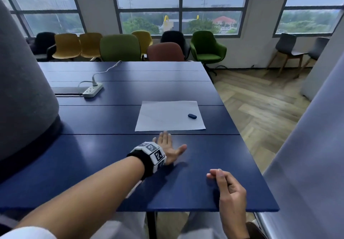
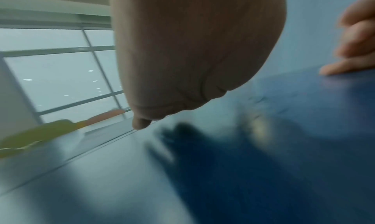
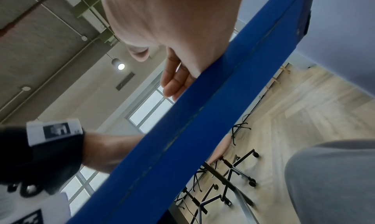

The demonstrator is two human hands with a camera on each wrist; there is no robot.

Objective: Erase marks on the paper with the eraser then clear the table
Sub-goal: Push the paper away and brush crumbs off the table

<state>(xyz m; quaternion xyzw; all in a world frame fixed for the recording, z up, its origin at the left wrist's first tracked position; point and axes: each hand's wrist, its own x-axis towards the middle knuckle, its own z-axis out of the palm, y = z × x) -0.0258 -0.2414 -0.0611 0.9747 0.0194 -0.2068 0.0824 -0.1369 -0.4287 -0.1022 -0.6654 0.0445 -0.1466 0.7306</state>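
A white sheet of paper (image 1: 167, 116) lies flat on the blue table (image 1: 111, 145). Faint marks on it are too pale to make out. A small dark eraser (image 1: 192, 116) rests on the sheet's right part. My left hand (image 1: 170, 145), with a marker band on its wrist, is stretched over the table just short of the paper's near edge, fingers straight and thumb spread. My right hand (image 1: 219, 178) sits near the table's front right, fingers loosely curled, holding nothing. The left wrist view is blurred and shows only the left palm (image 2: 192, 51). In the right wrist view the right hand's fingers (image 3: 174, 81) rise above the table edge (image 3: 182, 131).
A white power strip (image 1: 92, 89) with its cable lies at the back left of the table. A grey padded partition (image 1: 24, 89) stands at the left and a pale one (image 1: 307, 164) at the right. Several chairs (image 1: 120, 48) line the far edge.
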